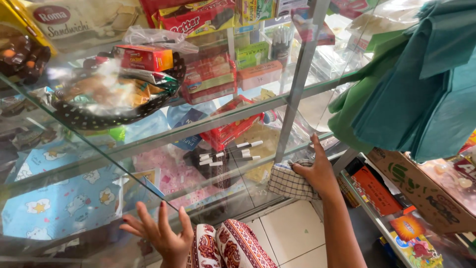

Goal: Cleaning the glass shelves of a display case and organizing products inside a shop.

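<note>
Behind the sliding panes, a black polka-dot basket (106, 116) sits on an upper shelf, heaped with wrapped snacks, and a red carton (145, 58) lies on top of it. Stacked red biscuit boxes (210, 79) stand just beside the basket. Lower down, black markers with white caps (229, 155) lie near a red packet (233, 130). Blue cartoon-printed packs (62, 198) fill the bottom left. Folded green fabric (416, 94) hangs at the right, above a brown cardboard box (421, 191).

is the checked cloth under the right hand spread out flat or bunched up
Bunched up: the checked cloth sits crumpled in folds under the right hand, pressed against the glass cabinet.
</note>
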